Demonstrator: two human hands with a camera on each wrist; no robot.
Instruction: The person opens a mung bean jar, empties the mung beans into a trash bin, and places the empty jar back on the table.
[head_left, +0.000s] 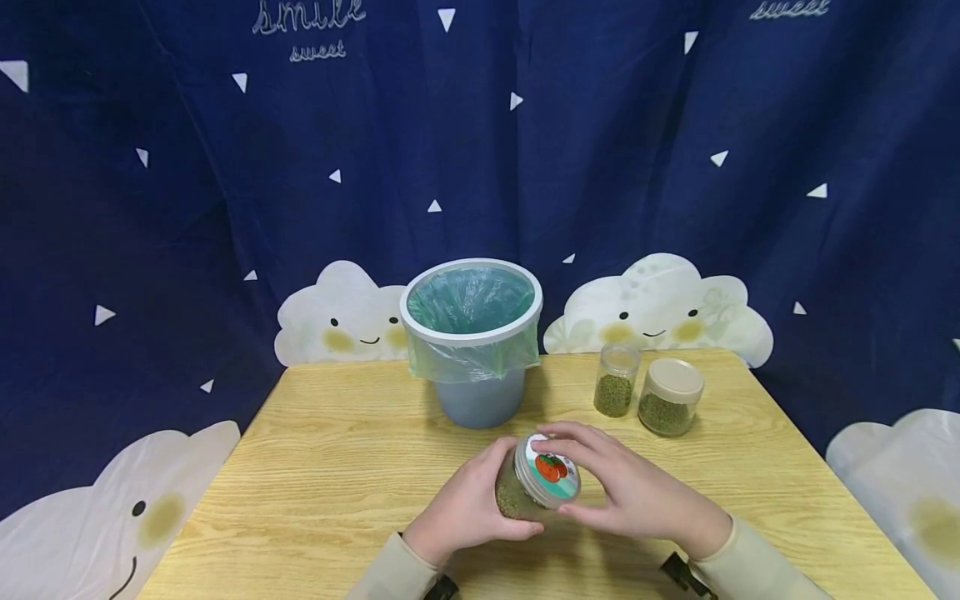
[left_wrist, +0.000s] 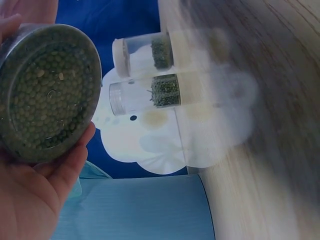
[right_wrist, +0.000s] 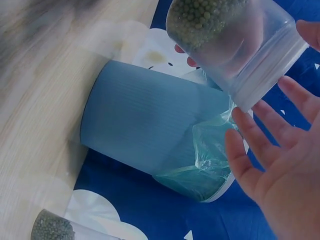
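Note:
My left hand [head_left: 467, 510] grips a clear jar [head_left: 514, 497] of green mung beans by its side, raised above the table and tilted. Over the mouth sits a clear screw lid [head_left: 546, 463] with a persimmon picture on its label. The fingers and thumb of my right hand [head_left: 637, 493] pinch the lid's rim from either side. In the left wrist view the jar's bottom [left_wrist: 50, 95] faces the camera, beans showing through it. From the right wrist view, fingertips [right_wrist: 243, 116] meet the lid's edge, and the beans lie toward the jar's base.
Behind the hands stands a grey-blue bin [head_left: 480, 400] lined with a green plastic bag [head_left: 474, 362]. To its right are a narrow jar [head_left: 615, 392] and a wider cream-lidded jar [head_left: 670, 400], both partly filled with green beans. A wooden table [head_left: 337, 450] backs onto a blue curtain.

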